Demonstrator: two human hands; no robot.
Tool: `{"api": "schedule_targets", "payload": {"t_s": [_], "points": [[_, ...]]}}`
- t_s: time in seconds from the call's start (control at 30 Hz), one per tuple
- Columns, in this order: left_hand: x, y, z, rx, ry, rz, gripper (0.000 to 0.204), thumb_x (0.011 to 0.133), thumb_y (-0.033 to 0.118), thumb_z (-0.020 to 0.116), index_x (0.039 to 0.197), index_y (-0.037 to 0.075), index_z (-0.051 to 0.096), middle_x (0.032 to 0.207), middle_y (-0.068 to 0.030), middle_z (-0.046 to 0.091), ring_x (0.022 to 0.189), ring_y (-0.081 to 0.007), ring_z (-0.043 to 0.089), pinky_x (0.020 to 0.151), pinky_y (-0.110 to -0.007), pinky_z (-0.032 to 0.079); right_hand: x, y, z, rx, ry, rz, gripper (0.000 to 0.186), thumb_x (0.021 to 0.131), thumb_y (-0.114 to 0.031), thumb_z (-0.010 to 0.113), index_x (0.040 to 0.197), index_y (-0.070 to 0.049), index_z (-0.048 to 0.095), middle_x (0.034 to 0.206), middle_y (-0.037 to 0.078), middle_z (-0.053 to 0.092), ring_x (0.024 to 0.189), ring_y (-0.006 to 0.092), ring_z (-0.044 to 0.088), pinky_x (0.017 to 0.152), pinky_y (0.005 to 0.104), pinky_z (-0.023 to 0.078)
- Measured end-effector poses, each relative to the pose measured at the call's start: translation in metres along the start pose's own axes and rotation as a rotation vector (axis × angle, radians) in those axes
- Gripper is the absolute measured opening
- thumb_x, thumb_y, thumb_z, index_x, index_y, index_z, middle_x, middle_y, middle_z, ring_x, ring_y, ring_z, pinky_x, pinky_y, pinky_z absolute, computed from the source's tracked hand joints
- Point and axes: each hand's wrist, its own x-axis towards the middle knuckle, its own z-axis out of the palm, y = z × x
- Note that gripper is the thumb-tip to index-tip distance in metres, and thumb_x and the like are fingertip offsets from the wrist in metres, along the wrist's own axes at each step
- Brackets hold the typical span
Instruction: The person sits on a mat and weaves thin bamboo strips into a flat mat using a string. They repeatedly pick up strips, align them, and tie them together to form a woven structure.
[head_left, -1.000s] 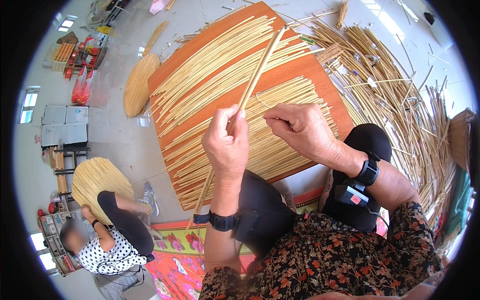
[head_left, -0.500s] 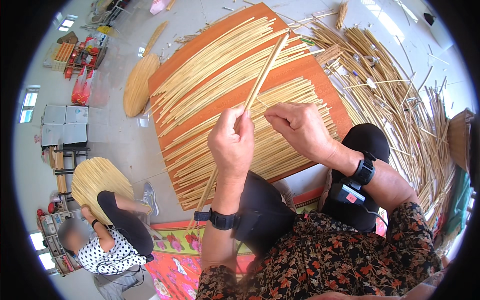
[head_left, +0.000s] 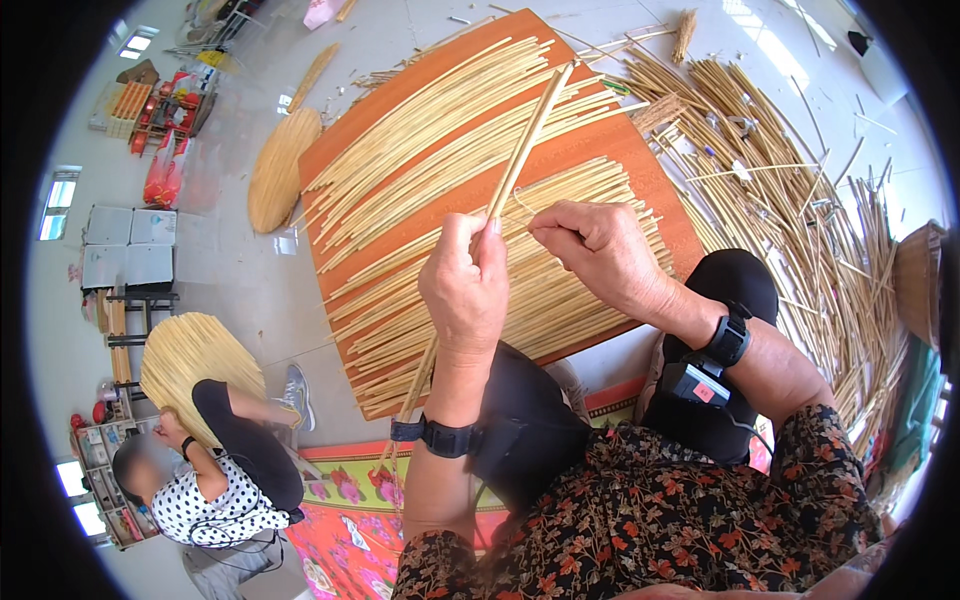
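Observation:
A slim bundle of pale straw-coloured stalks (head_left: 530,135) slants up and away from my left hand (head_left: 463,280), which is closed around it with the thumb on top. Its lower ends come out below that hand, beside the wrist. Just to the right, my right hand (head_left: 605,250) is closed in a pinch. A thin pale strand (head_left: 520,201) curves between the bundle and those fingertips. Under both hands, many loose stalks (head_left: 430,110) lie in rows on an orange-brown board (head_left: 678,228).
A large heap of stalks (head_left: 800,220) covers the floor at right, near a woven basket (head_left: 918,280). At left lies an oval woven fan-like piece (head_left: 283,170). A co-worker (head_left: 215,500) sits at lower left with a round stalk panel (head_left: 200,365). Patterned red cloth (head_left: 340,550) lies below.
My hands and the bundle stay almost where they were. The thin strand between them now bends in a clearer curve. The co-worker's hand has shifted slightly on the panel.

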Motion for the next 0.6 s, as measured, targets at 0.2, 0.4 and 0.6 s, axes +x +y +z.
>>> {"api": "schedule_targets", "payload": {"t_s": [0.2,0.4,0.6], "points": [[0.0,0.0,0.002,-0.025,0.008,0.062,0.009,0.096,0.003,0.075,0.095,0.002,0.066,0.077,-0.0156,0.07,0.063,-0.0314,0.068,0.057,-0.039,0.052,-0.001,0.006,0.001,0.014,0.02,-0.011,0.015,0.101,-0.013,0.07,0.107,0.0,0.077,0.074,0.01,0.071,0.065,0.0128,0.067,0.061,0.0302,0.053],[-0.001,0.002,0.003,-0.032,0.001,0.068,0.008,0.095,0.002,0.075,0.096,0.001,0.067,0.079,-0.0162,0.07,0.064,-0.0315,0.069,0.058,-0.039,0.052,0.001,0.01,0.003,0.024,0.025,-0.036,0.016,0.102,-0.015,0.07,0.106,-0.001,0.076,0.074,0.009,0.07,0.065,0.0126,0.066,0.061,0.0304,0.053],[0.0,0.004,0.003,-0.009,0.017,0.109,0.008,0.095,0.002,0.074,0.097,0.002,0.067,0.083,-0.0166,0.071,0.067,-0.0318,0.07,0.059,-0.039,0.054,0.003,0.008,0.002,0.05,-0.013,0.083,0.018,0.103,-0.017,0.07,0.107,-0.001,0.076,0.075,0.007,0.072,0.065,0.0104,0.066,0.061,0.0297,0.054]]}}
